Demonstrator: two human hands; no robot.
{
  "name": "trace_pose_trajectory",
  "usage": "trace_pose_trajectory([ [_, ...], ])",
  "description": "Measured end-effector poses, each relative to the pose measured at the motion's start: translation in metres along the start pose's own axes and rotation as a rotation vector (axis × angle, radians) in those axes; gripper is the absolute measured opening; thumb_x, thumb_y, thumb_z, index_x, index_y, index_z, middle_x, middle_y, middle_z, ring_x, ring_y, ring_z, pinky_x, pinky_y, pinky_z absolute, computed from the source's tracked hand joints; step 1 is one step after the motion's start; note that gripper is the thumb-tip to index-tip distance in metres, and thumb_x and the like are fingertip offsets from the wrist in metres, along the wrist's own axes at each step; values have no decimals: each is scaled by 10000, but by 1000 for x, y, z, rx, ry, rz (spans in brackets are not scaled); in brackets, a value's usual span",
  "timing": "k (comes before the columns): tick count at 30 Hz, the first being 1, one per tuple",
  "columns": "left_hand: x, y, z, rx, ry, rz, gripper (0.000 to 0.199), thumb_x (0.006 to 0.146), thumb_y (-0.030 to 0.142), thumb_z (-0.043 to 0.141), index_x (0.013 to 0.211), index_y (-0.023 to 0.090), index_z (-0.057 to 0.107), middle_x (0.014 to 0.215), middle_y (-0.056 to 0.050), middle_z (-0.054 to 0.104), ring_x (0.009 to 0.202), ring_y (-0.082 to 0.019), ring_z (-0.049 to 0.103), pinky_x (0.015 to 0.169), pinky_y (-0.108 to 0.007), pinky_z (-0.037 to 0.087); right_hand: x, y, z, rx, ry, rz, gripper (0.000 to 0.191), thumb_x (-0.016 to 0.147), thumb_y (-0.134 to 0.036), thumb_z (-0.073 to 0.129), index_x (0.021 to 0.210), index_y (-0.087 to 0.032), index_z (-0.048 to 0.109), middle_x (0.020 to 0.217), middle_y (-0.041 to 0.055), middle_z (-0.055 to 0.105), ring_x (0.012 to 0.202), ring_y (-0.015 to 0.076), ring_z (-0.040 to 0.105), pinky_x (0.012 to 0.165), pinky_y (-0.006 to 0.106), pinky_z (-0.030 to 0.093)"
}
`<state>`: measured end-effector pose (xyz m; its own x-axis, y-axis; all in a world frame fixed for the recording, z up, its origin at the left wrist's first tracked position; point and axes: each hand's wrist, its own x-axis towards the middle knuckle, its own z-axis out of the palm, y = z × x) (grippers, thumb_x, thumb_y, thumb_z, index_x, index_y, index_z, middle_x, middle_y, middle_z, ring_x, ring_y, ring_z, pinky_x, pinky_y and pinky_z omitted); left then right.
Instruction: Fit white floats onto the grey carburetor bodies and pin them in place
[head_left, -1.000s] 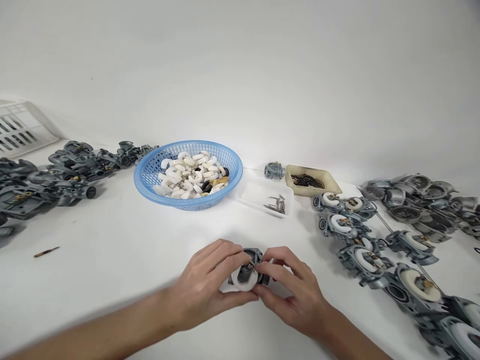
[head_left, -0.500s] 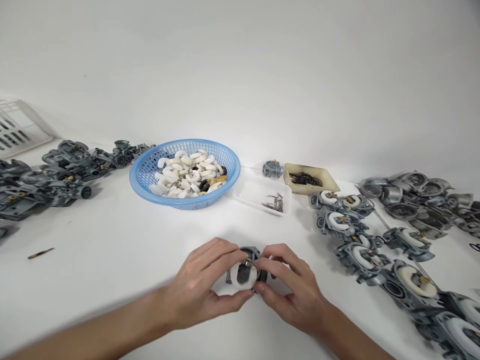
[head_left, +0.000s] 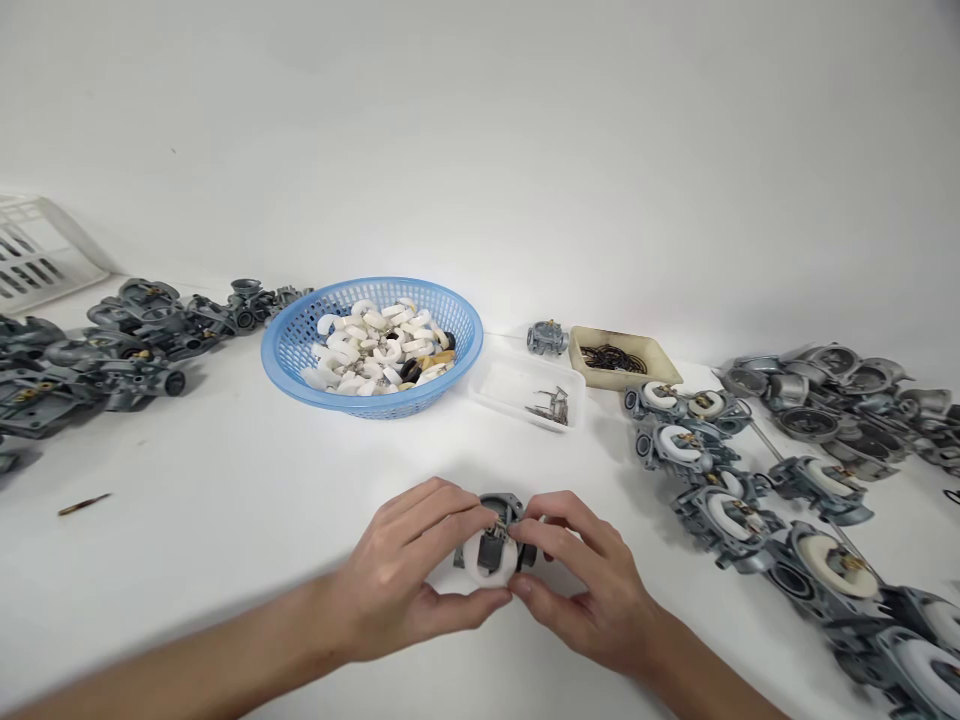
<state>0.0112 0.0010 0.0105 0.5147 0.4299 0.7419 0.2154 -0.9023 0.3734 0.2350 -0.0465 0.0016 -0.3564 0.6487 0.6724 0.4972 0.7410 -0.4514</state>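
Note:
A grey metal carburetor body [head_left: 501, 502] rests on the white table between my hands. On top of it lies a white ring-shaped float [head_left: 480, 572], its hinge end toward the far side. My left hand [head_left: 420, 570] is closed around the left side, with the index finger at the hinge and the thumb at the float's near edge. From the right, my right hand [head_left: 581, 580] is closed on the float and body, its index finger by the hinge and its thumb at the near rim. The fingertips hide the small hinge parts.
Beyond my hands stands a blue basket [head_left: 281, 385] of floats, a clear tray [head_left: 495, 400] of pins and a cream box [head_left: 664, 370] of dark rings. Carburetor bodies [head_left: 154, 320] pile up left; bodies with floats [head_left: 739, 520] and metal bowls [head_left: 810, 425] lie right. A thin brown tool [head_left: 84, 504] lies left.
The float has shifted slightly toward me and sits a little differently on the body. Both hands keep nearly the same grip, with small finger movements.

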Motion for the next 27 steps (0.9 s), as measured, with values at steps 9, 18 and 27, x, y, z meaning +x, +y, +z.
trace_pose_trajectory([
  [9,3,1,-3,-86,-13,-58,414,887,367,790,1216,163,644,935,-107,732,782,-214,676,681,-330,585,-1,-2,0,-11,-18,-36,348,913,-111,600,1254,-176,604,1072,121,614,836,188,620,619,293,560],
  [18,2,2,-4,-165,-46,-124,453,851,333,824,1230,165,642,954,-98,727,814,-216,659,707,-335,575,-2,0,-2,-57,-27,-59,237,979,-168,619,1215,-186,631,1034,103,612,793,169,611,628,283,551],
  [27,0,1,-3,-170,-74,-166,430,832,124,757,1240,170,630,1029,-93,712,890,-206,634,775,-331,565,-4,0,-2,-26,-10,-41,229,1001,-157,596,1228,-163,630,1033,108,606,797,166,592,622,273,528],
])
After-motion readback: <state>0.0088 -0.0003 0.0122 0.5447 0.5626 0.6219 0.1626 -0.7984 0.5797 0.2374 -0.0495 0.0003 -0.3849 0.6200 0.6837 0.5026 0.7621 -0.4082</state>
